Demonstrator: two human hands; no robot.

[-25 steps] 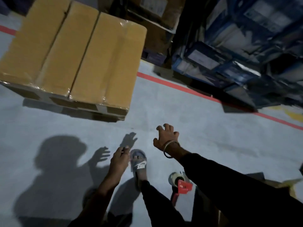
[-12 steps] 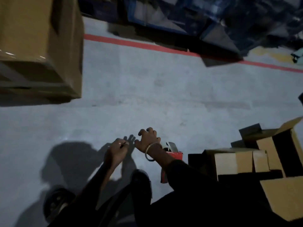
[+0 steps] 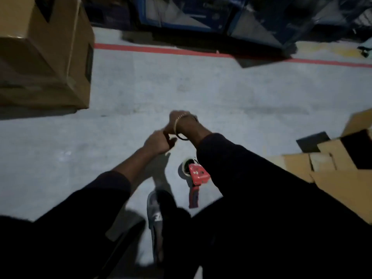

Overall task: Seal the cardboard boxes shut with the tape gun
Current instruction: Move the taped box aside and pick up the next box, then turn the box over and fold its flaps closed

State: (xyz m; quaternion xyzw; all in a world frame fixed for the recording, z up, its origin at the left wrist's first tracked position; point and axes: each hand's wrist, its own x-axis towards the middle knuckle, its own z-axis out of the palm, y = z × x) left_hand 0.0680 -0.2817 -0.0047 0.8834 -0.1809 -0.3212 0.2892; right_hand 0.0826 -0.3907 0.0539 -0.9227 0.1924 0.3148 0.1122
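Note:
The red tape gun (image 3: 198, 175) lies on the grey floor beside my right sleeve, and neither hand touches it. Above it, my left hand (image 3: 159, 141) and my right hand (image 3: 179, 121) meet in mid-air. The left hand's fingers are curled against the right hand, and I can make out nothing between them. The right hand bends down at the wrist, which carries bangles, and its fingers are hidden. Open cardboard boxes (image 3: 330, 170) with raised flaps stand at the right, partly behind my right arm.
A tall stack of big wrapped cartons (image 3: 44, 57) stands at the upper left. A red floor line (image 3: 161, 50) runs across in front of dark blue racking (image 3: 231, 15). My foot in a grey slide sandal (image 3: 155, 216) is just left of the tape gun.
The view swung right and down, so the carton stack slid left and the open boxes came in at right. My hands drew together until they touch.

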